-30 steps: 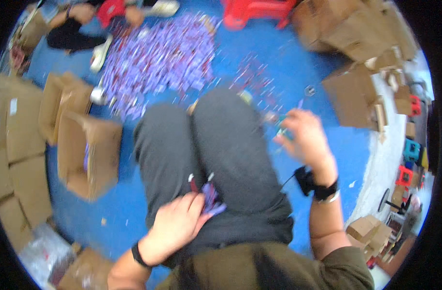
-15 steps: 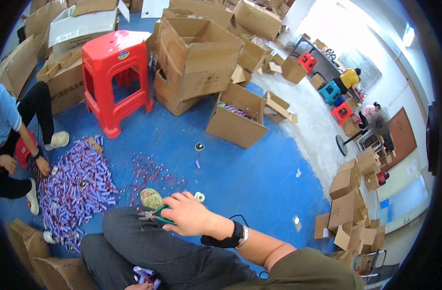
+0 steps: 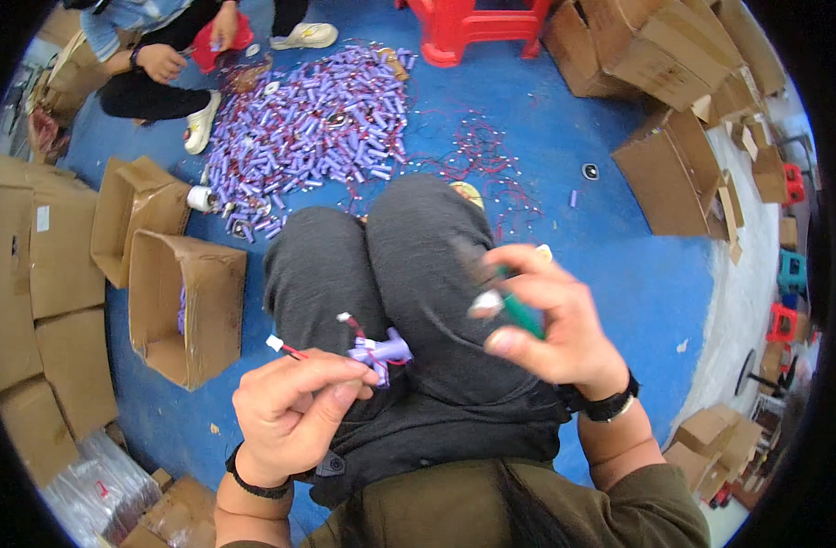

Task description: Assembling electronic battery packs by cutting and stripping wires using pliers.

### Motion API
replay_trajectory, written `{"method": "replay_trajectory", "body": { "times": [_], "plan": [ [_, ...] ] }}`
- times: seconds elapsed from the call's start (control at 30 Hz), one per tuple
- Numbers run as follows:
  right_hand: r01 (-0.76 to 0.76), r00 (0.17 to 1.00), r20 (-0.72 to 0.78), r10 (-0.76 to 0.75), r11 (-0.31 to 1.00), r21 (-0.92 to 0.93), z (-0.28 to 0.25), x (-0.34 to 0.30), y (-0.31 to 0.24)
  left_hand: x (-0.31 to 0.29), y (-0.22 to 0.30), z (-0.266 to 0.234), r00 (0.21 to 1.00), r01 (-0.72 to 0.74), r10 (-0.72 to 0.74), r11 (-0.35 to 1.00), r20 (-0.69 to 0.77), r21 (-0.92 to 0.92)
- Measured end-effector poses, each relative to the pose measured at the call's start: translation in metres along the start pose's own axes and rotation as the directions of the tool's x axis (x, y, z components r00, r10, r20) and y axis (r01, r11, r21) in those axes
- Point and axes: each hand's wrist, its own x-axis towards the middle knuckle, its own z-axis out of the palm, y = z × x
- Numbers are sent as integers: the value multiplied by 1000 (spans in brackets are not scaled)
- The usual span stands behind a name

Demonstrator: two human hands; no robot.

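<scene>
Left hand (image 3: 294, 411) pinches purple cylindrical cells (image 3: 392, 350) in its fingertips — cells at its 2 o'clock, top one's long axis roughly 9-to-3. Right hand (image 3: 564, 329), farther off, curls loosely round green-handled cutters (image 3: 525, 316), blade gap too blurred to tell; cells at its 9. Open carton (image 3: 219, 315) at cells' 10 — purple pieces (image 3: 181, 310) inside.

Blue floor (image 3: 632, 283), red stool (image 3: 442, 32), cardboard boxes (image 3: 68, 260) on both sides, pale strip (image 3: 730, 301) at right.

The hands (image 3: 285, 411) hold purple cylinders (image 3: 392, 349) and a green-handled tool (image 3: 525, 315).
</scene>
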Motion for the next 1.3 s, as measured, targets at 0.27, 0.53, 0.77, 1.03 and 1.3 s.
{"method": "replay_trajectory", "body": {
  "times": [0.27, 0.53, 0.77, 1.03, 1.3],
  "plan": [
    [196, 978, -38, -204, 968, -159, 80, 16, -7, -6, -19, -13, 973, 138, -134, 990, -185, 10],
    [163, 914, -307, -265, 933, -320, 68, 15, -5, 7, -58, -9, 961, -48, -62, 923, -270, -382],
    [82, 988, -140, -60, 985, 152, 56, 24, -14, -3, -80, 12, 977, 50, -97, 970, 189, 238],
    [-46, 993, -76, 88, 897, 439, 33, 17, -15, 6, -60, 46, 984, 158, -101, 880, 149, -448],
    [-157, 956, -49, 290, 642, 750, 66, 25, -5, 14, -64, 53, 972, 225, -231, 864, 43, -451]
  ]
}}
